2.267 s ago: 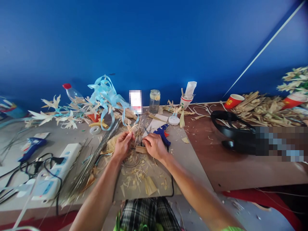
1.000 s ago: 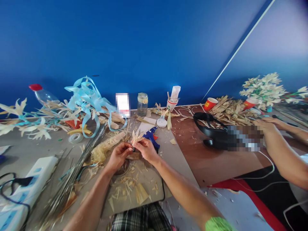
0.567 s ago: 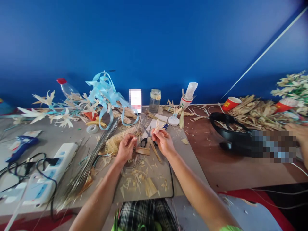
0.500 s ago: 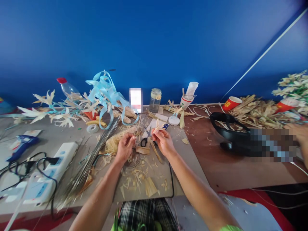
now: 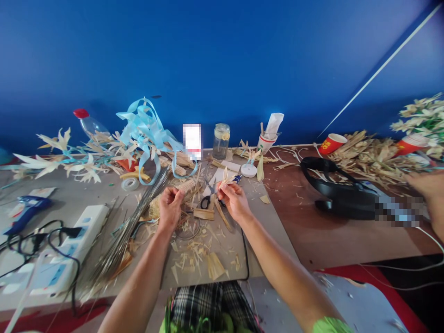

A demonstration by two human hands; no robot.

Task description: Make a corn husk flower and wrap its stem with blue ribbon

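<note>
My right hand (image 5: 235,200) pinches a small pale corn-husk flower (image 5: 226,178) and holds it up over the table. My left hand (image 5: 169,207) is curled shut a little to the left, apart from the flower, above a clump of husk fibre (image 5: 154,206); what its fingers hold, if anything, is hidden. Black-handled scissors (image 5: 206,200) and a short wooden piece (image 5: 203,213) lie between the hands. Husk trimmings (image 5: 197,254) are scattered in front of me.
A bundle of thin wires (image 5: 129,230), a power strip (image 5: 69,247) and a blue glue gun (image 5: 21,213) lie left. Light blue ribbon (image 5: 145,132), a jar (image 5: 221,141) and paper cups (image 5: 330,143) stand at the back. Another person's hand (image 5: 428,187) is at right, by a black headset (image 5: 333,187).
The hands have parted: my left hand has let go of the husk flower and drawn left, and my right hand alone holds it up. The view has swung back left.
</note>
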